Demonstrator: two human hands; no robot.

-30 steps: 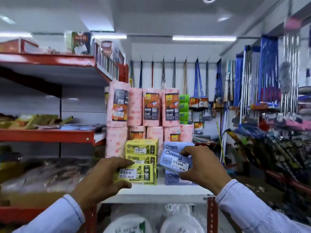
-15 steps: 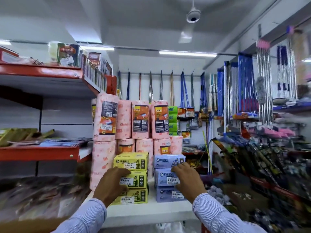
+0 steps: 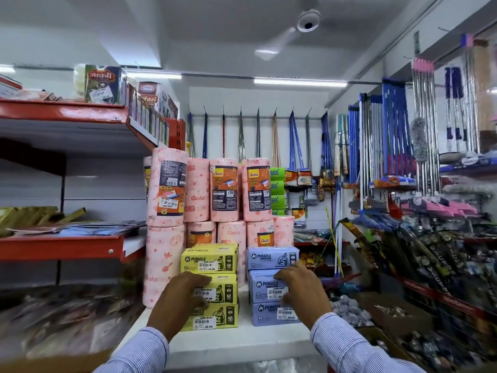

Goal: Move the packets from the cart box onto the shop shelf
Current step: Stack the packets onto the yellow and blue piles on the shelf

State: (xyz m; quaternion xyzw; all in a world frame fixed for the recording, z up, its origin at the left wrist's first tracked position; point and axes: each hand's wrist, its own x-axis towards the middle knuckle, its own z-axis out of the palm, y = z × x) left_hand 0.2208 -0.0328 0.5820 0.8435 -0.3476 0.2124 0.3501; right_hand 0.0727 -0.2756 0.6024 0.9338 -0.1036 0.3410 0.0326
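Note:
Two stacks of three packets stand side by side on the white shelf [image 3: 228, 343], one yellow and one blue. My left hand [image 3: 177, 305] grips the front of the middle yellow packet [image 3: 224, 292], thumb above and fingers below. My right hand [image 3: 304, 292] holds the front of the middle blue packet [image 3: 262, 288] the same way, and that packet sticks out slightly from its stack. The top yellow packet [image 3: 209, 261] and the top blue packet [image 3: 271, 257] lie free. The cart box cannot be made out for sure.
Pink kitchen towel rolls [image 3: 199, 189] are stacked close behind and left of the packets. Red shelves [image 3: 61, 247] with goods run along the left. Mops and brooms [image 3: 390, 146] hang on the right, above bins of wrapped goods. A blurred brown edge [image 3: 53, 359] shows at bottom left.
A second ago each hand held a packet in front of the shelf. Both packets now sit in their stacks, with my hands still on them. The view has tilted upward.

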